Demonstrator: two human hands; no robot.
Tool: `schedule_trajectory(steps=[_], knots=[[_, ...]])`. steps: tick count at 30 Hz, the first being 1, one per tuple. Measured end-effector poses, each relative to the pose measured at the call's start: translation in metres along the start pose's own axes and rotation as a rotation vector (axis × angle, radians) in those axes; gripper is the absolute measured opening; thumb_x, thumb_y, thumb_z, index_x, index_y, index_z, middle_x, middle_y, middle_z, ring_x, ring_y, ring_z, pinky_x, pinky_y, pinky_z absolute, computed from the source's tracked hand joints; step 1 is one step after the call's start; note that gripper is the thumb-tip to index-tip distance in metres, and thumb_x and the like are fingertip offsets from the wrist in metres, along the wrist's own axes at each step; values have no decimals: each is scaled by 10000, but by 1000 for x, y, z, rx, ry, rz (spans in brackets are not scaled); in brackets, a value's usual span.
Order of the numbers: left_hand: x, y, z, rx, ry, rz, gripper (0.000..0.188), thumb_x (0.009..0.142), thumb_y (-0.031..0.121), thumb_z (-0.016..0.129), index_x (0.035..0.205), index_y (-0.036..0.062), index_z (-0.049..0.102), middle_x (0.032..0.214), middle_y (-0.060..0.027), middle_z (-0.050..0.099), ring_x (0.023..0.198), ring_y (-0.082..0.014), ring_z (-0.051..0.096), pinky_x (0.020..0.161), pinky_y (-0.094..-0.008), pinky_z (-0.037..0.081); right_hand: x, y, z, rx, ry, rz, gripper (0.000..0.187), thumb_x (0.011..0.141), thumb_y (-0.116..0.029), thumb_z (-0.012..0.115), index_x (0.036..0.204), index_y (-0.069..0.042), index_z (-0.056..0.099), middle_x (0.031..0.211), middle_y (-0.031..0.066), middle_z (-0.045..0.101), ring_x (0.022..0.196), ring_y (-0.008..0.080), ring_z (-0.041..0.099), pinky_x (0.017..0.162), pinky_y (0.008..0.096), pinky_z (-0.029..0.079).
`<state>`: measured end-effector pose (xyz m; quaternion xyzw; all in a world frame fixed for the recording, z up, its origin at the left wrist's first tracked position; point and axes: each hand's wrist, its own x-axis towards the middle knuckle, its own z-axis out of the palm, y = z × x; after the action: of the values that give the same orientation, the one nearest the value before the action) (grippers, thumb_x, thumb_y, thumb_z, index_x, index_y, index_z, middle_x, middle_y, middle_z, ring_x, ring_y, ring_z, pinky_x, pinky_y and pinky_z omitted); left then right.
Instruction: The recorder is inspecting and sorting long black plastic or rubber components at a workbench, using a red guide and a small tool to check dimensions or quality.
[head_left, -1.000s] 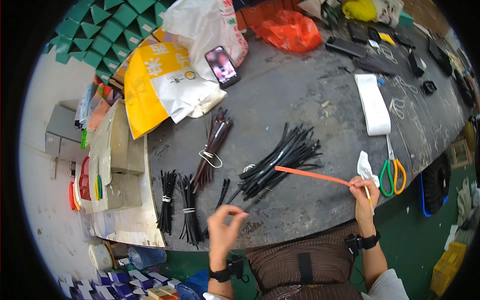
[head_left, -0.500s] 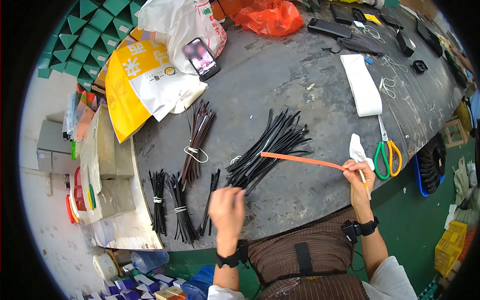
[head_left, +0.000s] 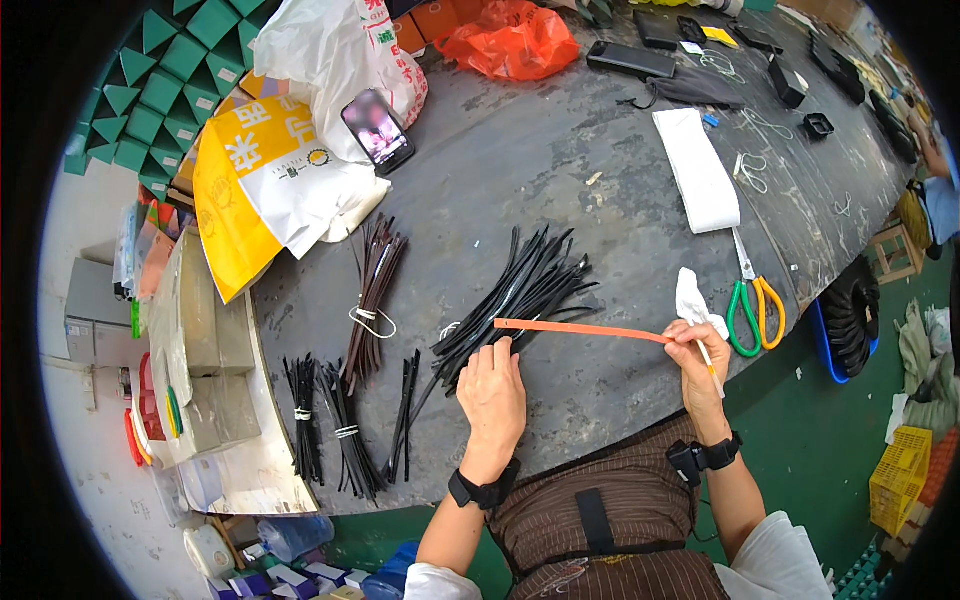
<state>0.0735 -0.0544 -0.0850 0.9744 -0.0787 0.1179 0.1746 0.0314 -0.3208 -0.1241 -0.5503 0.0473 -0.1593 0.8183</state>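
Note:
My right hand [head_left: 698, 370] pinches one end of a flat orange strip [head_left: 575, 327]. The strip points left over the table, and its far end has small holes. A thin white stick with a yellow-orange part [head_left: 711, 369] is in the same hand. Below the strip's free end, my left hand [head_left: 494, 395] lies over the lower end of a loose heap of black strips [head_left: 530, 285], back upward. Its fingers reach forward and hold nothing I can see; the fingertips are partly hidden. A white crumpled piece [head_left: 692, 298] is just beyond my right hand.
Tied bundles of black strips [head_left: 347, 435] and brown strips [head_left: 376, 300] lie at left, beside a few loose black strips [head_left: 404, 415]. Scissors [head_left: 745, 295] with green and orange handles and a white band [head_left: 695, 170] lie at right. A phone [head_left: 378, 135] leans on bags.
My left hand has moved right and forward, from beside the loose black strips onto the heap's lower end. The right hand still holds the orange strip. The whole view has shifted slightly.

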Motion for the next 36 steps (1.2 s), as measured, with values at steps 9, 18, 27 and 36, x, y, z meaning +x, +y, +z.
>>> schedule_trajectory(steps=[9,18,27,36], knots=[[-5,-1,-4,-64,-64,50,156,837,23,710,981,39,651,932,-108,623,907,-320,596,799,-418,489,5,1,2,-13,-13,0,185,840,129,714,924,-23,651,960,85,676,963,203,651,907,336,524],[-13,-1,-8,-241,-97,16,103,821,4,705,921,26,715,909,-137,622,888,-351,601,785,-447,494,0,1,-2,-63,5,-7,193,828,139,696,909,-24,634,947,99,674,936,200,648,885,335,515],[-66,12,-13,-148,-98,222,304,798,0,708,1102,13,723,1002,-100,626,907,-282,597,773,-391,491,-2,-10,7,-207,-98,29,168,829,117,728,914,-12,660,956,98,671,921,184,660,857,317,536],[-91,13,-15,-218,-162,153,512,868,138,761,1309,-58,592,1268,-226,573,1172,-423,569,1059,-520,456,1,-25,31,-566,-241,-73,179,724,138,754,816,-7,704,847,101,735,875,234,676,794,340,536]])
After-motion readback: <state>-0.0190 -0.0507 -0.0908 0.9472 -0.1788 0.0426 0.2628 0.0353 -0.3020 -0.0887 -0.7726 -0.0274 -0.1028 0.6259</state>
